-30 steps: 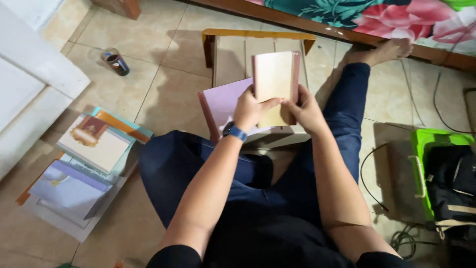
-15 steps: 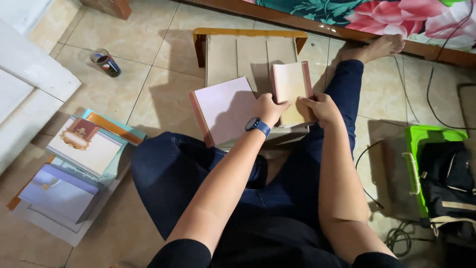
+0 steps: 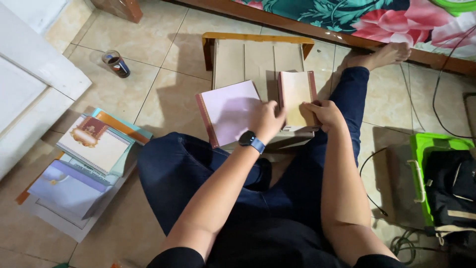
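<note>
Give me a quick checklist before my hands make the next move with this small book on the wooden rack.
1. Both hands on the small book: ok, left hand and right hand touch it.
2. Book resting on the rack: ok.
3. Pink book lying beside it, apart from the spine: ok.
4. Rack slots behind free: ok.
5. Book stack out of the arms' way: ok.
6. Grip firmness: cannot tell.
</note>
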